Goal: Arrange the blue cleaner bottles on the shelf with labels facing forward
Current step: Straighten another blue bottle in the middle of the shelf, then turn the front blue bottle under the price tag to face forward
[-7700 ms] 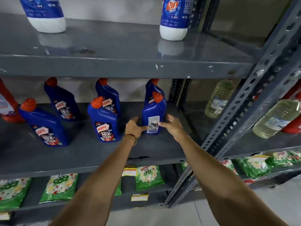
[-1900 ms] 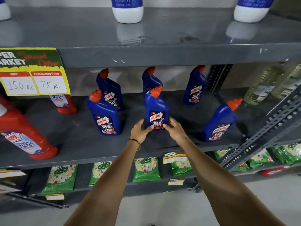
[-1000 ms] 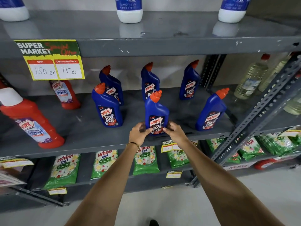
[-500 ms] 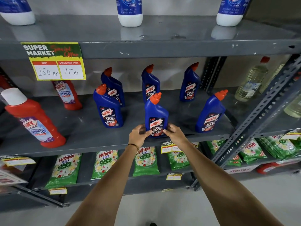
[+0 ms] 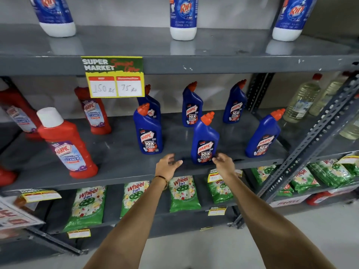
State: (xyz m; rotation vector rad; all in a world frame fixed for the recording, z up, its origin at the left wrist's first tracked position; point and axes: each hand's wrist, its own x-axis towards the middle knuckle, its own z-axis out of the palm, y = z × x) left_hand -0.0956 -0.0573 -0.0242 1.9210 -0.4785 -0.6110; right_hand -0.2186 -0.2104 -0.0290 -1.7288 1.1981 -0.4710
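Several blue Harpic cleaner bottles with orange caps stand on the grey middle shelf (image 5: 124,167), labels toward me. The front middle bottle (image 5: 204,138) stands upright near the shelf's front edge. My left hand (image 5: 167,165) hovers to its left, fingers apart, clear of the bottle. My right hand (image 5: 223,163) is at the bottle's lower right, fingertips right beside its base; contact is unclear. Other blue bottles: front left (image 5: 148,131), front right (image 5: 264,134), back middle (image 5: 192,105), back right (image 5: 234,103), and one (image 5: 153,101) partly hidden behind the front left one.
Red Harpic bottles (image 5: 66,144) stand on the left of the same shelf. A yellow-green price sign (image 5: 114,76) hangs from the upper shelf, which carries white-and-blue Rin bottles (image 5: 183,18). Oil bottles (image 5: 301,100) stand beyond the slanted metal upright (image 5: 314,136). Green Wheel packets (image 5: 182,193) lie below.
Both hands have come off the front middle blue bottle; my left hand moved left and opened, my right hand drew back slightly. The camera has shifted, so the bottle sits further right.
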